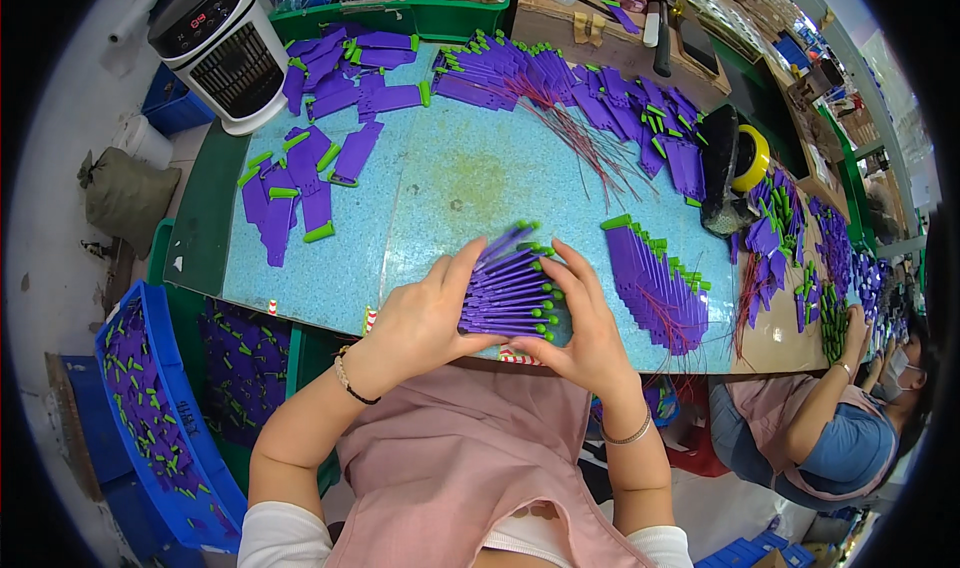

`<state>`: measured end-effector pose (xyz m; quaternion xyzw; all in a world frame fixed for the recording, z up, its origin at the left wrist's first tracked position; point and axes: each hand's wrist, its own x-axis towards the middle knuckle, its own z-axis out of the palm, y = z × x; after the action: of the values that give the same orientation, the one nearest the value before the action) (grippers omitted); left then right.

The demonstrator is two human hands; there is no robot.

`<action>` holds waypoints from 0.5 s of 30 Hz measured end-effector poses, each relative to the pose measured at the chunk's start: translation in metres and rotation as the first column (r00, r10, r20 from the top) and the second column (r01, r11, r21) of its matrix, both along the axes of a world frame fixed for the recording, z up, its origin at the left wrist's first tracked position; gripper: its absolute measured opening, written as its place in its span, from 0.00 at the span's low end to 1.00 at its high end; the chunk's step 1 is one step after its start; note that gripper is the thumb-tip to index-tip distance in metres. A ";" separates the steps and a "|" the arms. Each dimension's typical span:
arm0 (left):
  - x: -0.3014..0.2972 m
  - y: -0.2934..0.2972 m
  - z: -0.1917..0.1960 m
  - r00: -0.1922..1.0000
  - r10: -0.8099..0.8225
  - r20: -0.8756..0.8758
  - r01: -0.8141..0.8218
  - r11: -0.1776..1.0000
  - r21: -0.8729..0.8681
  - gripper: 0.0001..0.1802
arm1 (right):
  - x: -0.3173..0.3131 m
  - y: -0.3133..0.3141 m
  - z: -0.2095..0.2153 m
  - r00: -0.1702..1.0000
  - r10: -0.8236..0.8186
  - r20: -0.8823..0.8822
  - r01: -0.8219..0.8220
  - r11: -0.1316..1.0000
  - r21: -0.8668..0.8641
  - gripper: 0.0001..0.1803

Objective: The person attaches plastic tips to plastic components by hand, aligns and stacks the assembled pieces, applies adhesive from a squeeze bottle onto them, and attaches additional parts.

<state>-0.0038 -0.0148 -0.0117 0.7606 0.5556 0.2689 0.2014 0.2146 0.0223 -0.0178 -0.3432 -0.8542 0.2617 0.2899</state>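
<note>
Between my two hands, at the table's near edge, stands a stack of flat purple plastic pieces (pixel 500 293) with green rounded ends facing right. My left hand (pixel 425 303) cups the purple side, thumb along the bottom. Opposite it, my right hand (pixel 585 318) curves around the green ends, thumb below and fingers above. The pieces fan slightly, and the topmost ones tilt. Just right of my right hand lies a slanting row of similar pieces (pixel 655 283), with thin red wires (pixel 680 333) over its near end.
Loose purple pieces (pixel 290 193) lie at left, more along the far side. A heater (pixel 225 53) stands at the far left corner. Red wires (pixel 590 143) and a yellow tape roll (pixel 752 158) are at right. A blue crate (pixel 185 398) sits lower left; a co-worker (pixel 830 428) works at right.
</note>
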 end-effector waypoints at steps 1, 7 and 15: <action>0.000 0.000 0.000 1.000 -0.001 0.001 0.001 1.000 0.000 0.51 | 0.000 -0.002 0.000 0.999 -0.034 -0.015 0.034 0.999 0.006 0.46; -0.002 -0.002 -0.002 1.000 -0.002 -0.016 0.002 1.000 0.012 0.53 | -0.003 -0.005 -0.003 0.997 -0.065 -0.045 0.071 0.985 0.155 0.40; -0.006 0.004 -0.002 0.998 0.049 0.031 -0.047 0.997 -0.058 0.53 | -0.005 0.001 -0.004 0.996 -0.062 -0.062 0.069 0.990 0.120 0.39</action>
<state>-0.0093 -0.0106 -0.0141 0.7364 0.5778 0.2701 0.2254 0.2091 0.0238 -0.0219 -0.3449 -0.8481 0.2093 0.3435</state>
